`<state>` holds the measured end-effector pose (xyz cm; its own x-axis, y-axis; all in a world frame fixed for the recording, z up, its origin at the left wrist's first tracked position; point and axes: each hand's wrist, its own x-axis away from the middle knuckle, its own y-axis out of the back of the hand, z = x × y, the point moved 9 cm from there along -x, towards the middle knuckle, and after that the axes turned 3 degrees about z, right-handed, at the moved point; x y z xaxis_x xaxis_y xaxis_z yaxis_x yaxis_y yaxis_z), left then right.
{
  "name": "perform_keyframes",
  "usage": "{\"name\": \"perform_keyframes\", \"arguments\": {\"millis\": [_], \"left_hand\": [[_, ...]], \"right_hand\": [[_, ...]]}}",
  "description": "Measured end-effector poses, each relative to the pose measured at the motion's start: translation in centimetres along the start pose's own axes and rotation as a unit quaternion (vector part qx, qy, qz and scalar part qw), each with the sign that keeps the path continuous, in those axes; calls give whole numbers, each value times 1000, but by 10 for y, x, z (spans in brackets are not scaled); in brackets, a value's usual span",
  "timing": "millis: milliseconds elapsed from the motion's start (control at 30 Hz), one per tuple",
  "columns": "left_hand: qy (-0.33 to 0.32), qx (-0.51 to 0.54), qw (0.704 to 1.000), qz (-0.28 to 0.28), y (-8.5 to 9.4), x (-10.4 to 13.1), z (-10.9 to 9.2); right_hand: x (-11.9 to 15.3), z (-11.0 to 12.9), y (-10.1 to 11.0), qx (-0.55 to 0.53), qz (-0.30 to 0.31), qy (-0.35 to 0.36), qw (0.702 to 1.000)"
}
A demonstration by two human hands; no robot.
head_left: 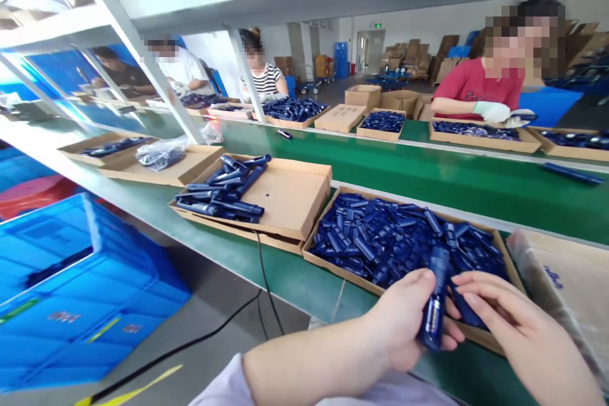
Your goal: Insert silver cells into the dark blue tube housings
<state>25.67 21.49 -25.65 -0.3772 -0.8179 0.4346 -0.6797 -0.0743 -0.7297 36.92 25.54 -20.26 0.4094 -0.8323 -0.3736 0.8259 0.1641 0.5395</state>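
My left hand (pixel 404 320) is closed around a dark blue cylindrical tube (pixel 435 304) with shiny printing near its lower end; the tube is tilted, upper end away from me. Just right of it, my right hand (pixel 518 323) has its fingers bent toward the tube, partly over a second dark blue piece (pixel 469 309). That piece appears to lie within the right hand's grip, though the hand hides much of it. Beneath and beyond both hands stands a shallow cardboard tray (pixel 345 274) heaped with small dark blue parts (pixel 371 235).
Left of the tray, another cardboard tray (pixel 295 200) bears several longer blue tubes (pixel 228 190). A green conveyor (pixel 361 162) runs behind. A blue crate (pixel 95 304) and a black cable (pixel 204 327) are at lower left. Across the belt, a co-worker in red (pixel 499 85) handles parts.
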Motion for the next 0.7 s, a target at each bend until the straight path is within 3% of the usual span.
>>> {"name": "perform_keyframes", "arguments": {"millis": [167,300,467,567,700], "left_hand": [[-10,28,999,-16,-3,2,-8],[-14,61,998,-21,-5,5,-15],[-50,28,998,-33,-7,8,-18],[-58,9,998,-13,-14,8,-17],[-50,14,999,3,-17,7,-14]], "right_hand": [[-7,-22,4,-131,-51,-113,984],[-8,6,1,-238,-61,-127,961],[-4,37,-4,-206,-88,-96,970],[0,40,-2,-195,-110,-72,972],[-1,38,-4,-134,-68,-76,986]]}}
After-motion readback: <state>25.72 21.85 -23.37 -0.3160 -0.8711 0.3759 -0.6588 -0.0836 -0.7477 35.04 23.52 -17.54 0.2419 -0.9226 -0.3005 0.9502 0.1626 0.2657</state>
